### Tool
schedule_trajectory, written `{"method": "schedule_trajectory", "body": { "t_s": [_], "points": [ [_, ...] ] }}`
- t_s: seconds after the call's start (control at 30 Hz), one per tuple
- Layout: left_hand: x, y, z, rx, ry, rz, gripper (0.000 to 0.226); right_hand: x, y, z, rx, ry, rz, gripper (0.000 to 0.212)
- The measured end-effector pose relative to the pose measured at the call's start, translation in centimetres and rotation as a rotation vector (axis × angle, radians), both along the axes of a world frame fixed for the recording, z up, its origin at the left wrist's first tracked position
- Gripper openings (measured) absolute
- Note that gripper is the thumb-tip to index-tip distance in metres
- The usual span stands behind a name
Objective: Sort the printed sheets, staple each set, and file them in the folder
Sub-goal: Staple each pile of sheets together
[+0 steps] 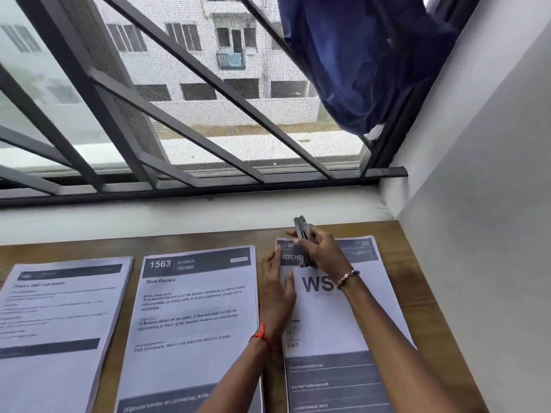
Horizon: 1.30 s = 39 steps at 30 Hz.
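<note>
Sheets in the right stack (328, 323), lower right of frame on the tabletop (417, 278), look light, limp and likely to slide. The left hand (278, 289) presses them flat with straight fingers. The right hand (320, 254) grips the stapler (302, 231) at their top-left corner, probably the best place to staple.

middle sheet (193, 308): "1563 KITCHEN", "Slice Banana" | right sheet (337, 317): "KITCHEN", "WS", "#12"

left hand (277, 290) lies flat, right hand (320, 253) grips stapler (301, 229).
</note>
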State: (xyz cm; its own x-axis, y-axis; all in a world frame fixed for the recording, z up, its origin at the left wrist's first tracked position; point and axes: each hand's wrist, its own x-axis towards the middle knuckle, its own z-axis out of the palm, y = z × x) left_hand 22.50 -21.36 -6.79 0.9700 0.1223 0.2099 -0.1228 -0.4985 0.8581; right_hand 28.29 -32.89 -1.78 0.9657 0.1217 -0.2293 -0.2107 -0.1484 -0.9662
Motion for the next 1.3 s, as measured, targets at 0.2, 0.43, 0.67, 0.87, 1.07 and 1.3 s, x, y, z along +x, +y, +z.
{"method": "schedule_trajectory", "body": {
  "t_s": [0.2, 0.43, 0.67, 0.87, 1.07, 1.3],
  "points": [
    [0.2, 0.1, -0.1, 0.045, 0.003, -0.030, 0.055, 0.9, 0.7, -0.3, -0.204, 0.000, 0.069, 0.018],
    [0.3, 0.1, -0.4, 0.090, -0.035, -0.041, 0.055, 1.3, 1.1, -0.1, -0.275, -0.046, 0.069, 0.015],
    [0.2, 0.0, -0.2, 0.110, -0.024, -0.054, 0.058, 1.4, 1.3, -0.4, -0.295, -0.053, 0.069, 0.012],
    [0.2, -0.1, -0.3, 0.096, -0.022, -0.067, 0.061, 1.5, 1.1, -0.2, -0.309, -0.046, 0.098, 0.012],
    [0.1, -0.2, -0.3, 0.072, -0.051, -0.070, 0.056, 1.3, 0.9, -0.2, -0.311, -0.057, -0.002, 0.018],
    [0.1, 0.0, -0.8, 0.058, -0.101, -0.062, 0.058, 1.3, -1.9, -0.5, -0.403, -0.020, -0.051, 0.015]
  ]
}}
